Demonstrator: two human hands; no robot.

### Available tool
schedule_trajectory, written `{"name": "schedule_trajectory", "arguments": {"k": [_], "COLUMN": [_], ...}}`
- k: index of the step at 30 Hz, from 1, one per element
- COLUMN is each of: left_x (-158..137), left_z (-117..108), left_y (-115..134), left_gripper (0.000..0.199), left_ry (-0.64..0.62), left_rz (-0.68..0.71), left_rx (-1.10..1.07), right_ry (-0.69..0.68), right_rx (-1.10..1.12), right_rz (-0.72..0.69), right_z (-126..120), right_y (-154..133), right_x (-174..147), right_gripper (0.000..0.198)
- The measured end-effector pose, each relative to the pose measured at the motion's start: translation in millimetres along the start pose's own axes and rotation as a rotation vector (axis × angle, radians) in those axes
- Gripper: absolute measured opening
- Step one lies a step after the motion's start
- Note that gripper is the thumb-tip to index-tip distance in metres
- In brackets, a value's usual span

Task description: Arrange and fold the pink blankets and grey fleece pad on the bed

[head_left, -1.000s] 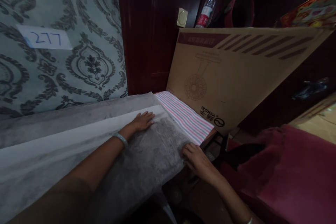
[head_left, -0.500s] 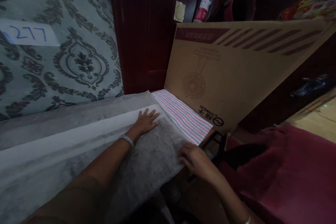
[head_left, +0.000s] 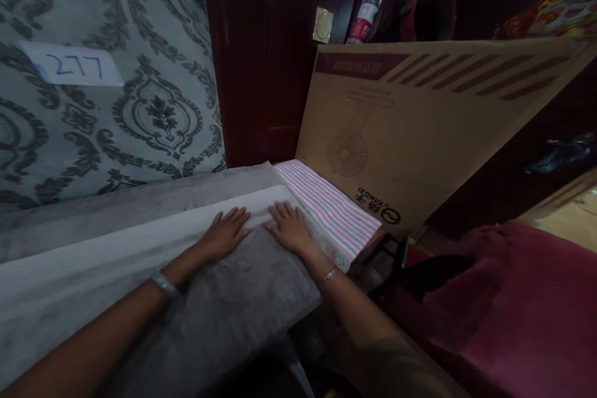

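Note:
A grey, soft-looking cloth (head_left: pixel 242 298) covers the surface in front of me, with a long white strip (head_left: pixel 140 227) running along it. My left hand (head_left: pixel 224 233) rests flat on the cloth at the strip's lower edge, fingers spread. To its right lies my right hand (head_left: pixel 290 227), also flat and open, near the strip's right end. Neither hand grips anything. Beyond the grey cloth's right edge shows a pink, grey and white striped cloth (head_left: pixel 331 205).
A large cardboard box (head_left: pixel 429 130) stands upright behind the striped cloth. Above its edge a bottle with a red cap (head_left: pixel 368 9) is visible. Dark pink fabric (head_left: pixel 532 305) fills the lower right. A paper marked 277 (head_left: pixel 77 65) is on the patterned wall (head_left: pixel 158 118).
My right hand has left the grey cloth's right front edge and moved up and left onto the cloth. My left hand has slid left and slightly down.

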State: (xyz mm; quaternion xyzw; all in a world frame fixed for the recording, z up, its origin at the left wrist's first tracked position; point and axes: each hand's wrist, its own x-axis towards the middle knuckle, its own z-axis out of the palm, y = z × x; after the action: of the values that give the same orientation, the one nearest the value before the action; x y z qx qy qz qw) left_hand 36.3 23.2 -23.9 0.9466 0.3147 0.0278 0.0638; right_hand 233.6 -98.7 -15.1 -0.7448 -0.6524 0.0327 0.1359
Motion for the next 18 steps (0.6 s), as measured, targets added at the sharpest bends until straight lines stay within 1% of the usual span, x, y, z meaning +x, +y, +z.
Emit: {"name": "schedule_trajectory", "arguments": {"k": [4,8,9,11,14,16,18], "left_x": [-68.8,-146.8,-168.8,-214.9,-283.2,-322.1,-352.7], "left_z": [0.2,-7.6,-10.6,-17.0,-27.0,-33.8,-40.2], "left_y": [-36.3,-71.4,-80.9,-100.7,-127.5,-140.6,-150.3], "left_gripper": [0.063,0.063,0.062,0.061,0.061,0.063,0.064], "left_ry": [0.019,0.038,0.045,0.066,0.082,0.081,0.086], "left_rz": [-0.156,-0.353,-0.409,-0.523,-0.721,-0.854,-0.956], "left_rx": [0.057,0.071,0.072,0.077,0.092,0.091,0.078], "right_ry": [-0.030,-0.057,-0.060,-0.025,0.086,0.104,0.110], "right_rx": [-0.098,-0.160,-0.163,-0.151,-0.085,-0.063,-0.062], "right_rz": [0.096,0.188,0.187,0.170,0.107,0.098,0.094], "right_z": [9.4,20.7,26.1,40.1,62.7,73.4,79.8], "right_y": [22.4,38.1,44.2,58.5,78.4,88.0,95.0], "right_x": [-6.7,-21.8,-24.0,-24.1,-19.7,-18.6,-18.9], "right_gripper": [0.061,0.064,0.067,0.073,0.081,0.084,0.085]}}
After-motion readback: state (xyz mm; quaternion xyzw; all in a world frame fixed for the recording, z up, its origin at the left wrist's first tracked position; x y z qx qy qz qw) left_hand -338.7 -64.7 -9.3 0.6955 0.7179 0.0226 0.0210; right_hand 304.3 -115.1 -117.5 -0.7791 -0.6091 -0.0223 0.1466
